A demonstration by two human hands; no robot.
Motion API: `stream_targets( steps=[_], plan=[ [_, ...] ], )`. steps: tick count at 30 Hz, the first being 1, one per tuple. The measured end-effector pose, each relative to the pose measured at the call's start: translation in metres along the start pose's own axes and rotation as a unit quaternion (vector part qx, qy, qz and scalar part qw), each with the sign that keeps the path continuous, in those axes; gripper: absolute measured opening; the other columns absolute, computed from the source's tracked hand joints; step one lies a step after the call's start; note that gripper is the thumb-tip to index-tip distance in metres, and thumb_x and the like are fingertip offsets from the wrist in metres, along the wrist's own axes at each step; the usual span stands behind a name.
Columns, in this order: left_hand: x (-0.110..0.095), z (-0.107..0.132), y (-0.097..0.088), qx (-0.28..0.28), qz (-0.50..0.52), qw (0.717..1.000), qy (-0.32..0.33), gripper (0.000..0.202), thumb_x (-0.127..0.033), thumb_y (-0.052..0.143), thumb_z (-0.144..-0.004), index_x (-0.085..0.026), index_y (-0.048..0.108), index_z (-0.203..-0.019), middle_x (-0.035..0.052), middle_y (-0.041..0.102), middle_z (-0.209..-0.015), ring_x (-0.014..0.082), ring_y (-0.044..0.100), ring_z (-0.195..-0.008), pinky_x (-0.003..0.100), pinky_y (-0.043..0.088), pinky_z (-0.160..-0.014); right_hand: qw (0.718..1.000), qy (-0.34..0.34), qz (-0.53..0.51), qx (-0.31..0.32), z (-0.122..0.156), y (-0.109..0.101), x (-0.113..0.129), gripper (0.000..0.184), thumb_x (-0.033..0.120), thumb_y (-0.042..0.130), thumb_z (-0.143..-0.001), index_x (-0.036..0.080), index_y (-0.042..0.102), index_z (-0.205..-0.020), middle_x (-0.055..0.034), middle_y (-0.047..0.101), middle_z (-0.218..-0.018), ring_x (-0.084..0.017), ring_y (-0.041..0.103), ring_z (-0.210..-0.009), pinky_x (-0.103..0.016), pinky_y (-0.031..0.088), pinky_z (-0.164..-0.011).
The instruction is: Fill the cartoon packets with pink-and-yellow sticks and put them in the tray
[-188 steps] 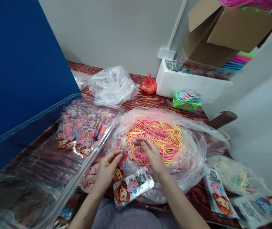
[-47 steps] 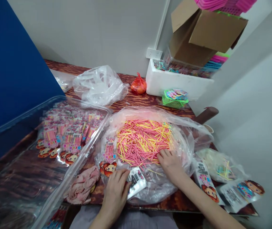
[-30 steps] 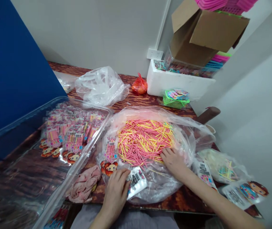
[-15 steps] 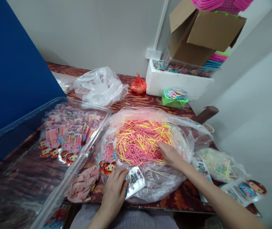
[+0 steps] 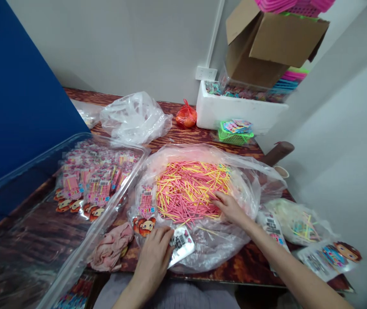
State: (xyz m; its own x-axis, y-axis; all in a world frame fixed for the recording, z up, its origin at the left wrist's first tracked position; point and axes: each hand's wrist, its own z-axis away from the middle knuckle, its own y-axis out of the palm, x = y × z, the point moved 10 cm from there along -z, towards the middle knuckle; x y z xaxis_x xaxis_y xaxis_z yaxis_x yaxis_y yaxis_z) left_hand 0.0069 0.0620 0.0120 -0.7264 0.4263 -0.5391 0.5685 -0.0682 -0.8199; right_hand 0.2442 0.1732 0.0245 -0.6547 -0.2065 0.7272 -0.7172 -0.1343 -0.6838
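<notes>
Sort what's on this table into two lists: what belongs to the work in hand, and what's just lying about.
Likely in use:
pink and yellow sticks, at the right hand
silver packet, under the left hand
filled packets, in the clear tray

Apparently lying about:
red bag
pink cloth
crumpled clear bag

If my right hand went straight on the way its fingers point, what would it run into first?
Most likely the pink and yellow sticks: your right hand points forward and left into them, though whether it touches them or hovers is unclear here.
</notes>
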Motion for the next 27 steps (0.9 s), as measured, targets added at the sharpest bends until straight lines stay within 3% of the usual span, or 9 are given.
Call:
stream_targets(
  steps=[8,12,16,21,25,27],
  plan=[
    [-0.003,-0.003,0.001,0.006,-0.012,1.000,0.003,0.033,-0.013,0.053,-0.087,-0.020,0.060,-0.118,0.0106,0.063,-0.120,0.0277,0.057,-0.109,0.047,0.050,-0.094,0.999,-0.020,-0.021,-0.016,-0.006,0.030,0.021,0.017,0.018,0.052,-0.081,0.022,0.049,-0.065,-0.0002,0.058,-0.071,-0.018,0.053,-0.069,-0.029,0.041,-0.069],
    [-0.003,-0.003,-0.001,0.019,-0.001,1.000,-0.008,0.034,-0.013,0.053,-0.087,-0.020,0.060,-0.119,0.0110,0.062,-0.121,0.0278,0.057,-0.110,0.048,0.051,-0.095,0.998,-0.004,-0.042,-0.047,-0.006,0.014,0.019,0.017,0.024,0.045,-0.088,0.023,0.052,-0.073,-0.0005,0.060,-0.072,-0.018,0.057,-0.069,-0.030,0.044,-0.068],
    [-0.006,-0.007,-0.012,-0.009,0.016,1.000,-0.014,0.034,-0.017,0.053,-0.089,-0.020,0.058,-0.123,0.0128,0.059,-0.126,0.0286,0.054,-0.118,0.049,0.049,-0.098,0.990,0.006,-0.096,-0.105,-0.010,-0.014,0.028,0.020,0.030,0.041,-0.093,0.022,0.059,-0.087,-0.0041,0.067,-0.086,-0.021,0.063,-0.085,-0.033,0.047,-0.079],
    [-0.008,-0.013,-0.027,-0.034,0.061,0.997,-0.034,0.034,-0.022,0.052,-0.091,-0.022,0.058,-0.125,0.0126,0.057,-0.130,0.0277,0.052,-0.123,0.049,0.047,-0.102,0.995,-0.026,-0.056,-0.078,-0.015,-0.013,0.056,0.017,0.030,0.053,-0.086,0.023,0.064,-0.075,-0.0045,0.068,-0.082,-0.025,0.062,-0.091,-0.039,0.044,-0.087],
    [-0.003,-0.013,-0.027,-0.025,0.138,0.988,-0.068,0.032,-0.029,0.053,-0.092,-0.025,0.061,-0.123,0.0104,0.059,-0.129,0.0268,0.053,-0.123,0.048,0.045,-0.104,0.971,0.021,-0.187,-0.146,-0.009,-0.020,0.056,0.018,0.035,0.051,-0.090,0.022,0.062,-0.083,-0.0033,0.069,-0.082,-0.020,0.063,-0.081,-0.035,0.047,-0.081],
    [0.004,-0.012,-0.023,-0.026,0.194,0.975,-0.104,0.031,-0.032,0.053,-0.092,-0.027,0.061,-0.122,0.0092,0.061,-0.129,0.0262,0.053,-0.124,0.048,0.043,-0.106,0.947,0.050,-0.272,-0.162,-0.001,-0.011,0.058,0.018,0.037,0.052,-0.090,0.022,0.058,-0.083,-0.0012,0.067,-0.075,-0.018,0.062,-0.072,-0.031,0.048,-0.073]
  ],
)
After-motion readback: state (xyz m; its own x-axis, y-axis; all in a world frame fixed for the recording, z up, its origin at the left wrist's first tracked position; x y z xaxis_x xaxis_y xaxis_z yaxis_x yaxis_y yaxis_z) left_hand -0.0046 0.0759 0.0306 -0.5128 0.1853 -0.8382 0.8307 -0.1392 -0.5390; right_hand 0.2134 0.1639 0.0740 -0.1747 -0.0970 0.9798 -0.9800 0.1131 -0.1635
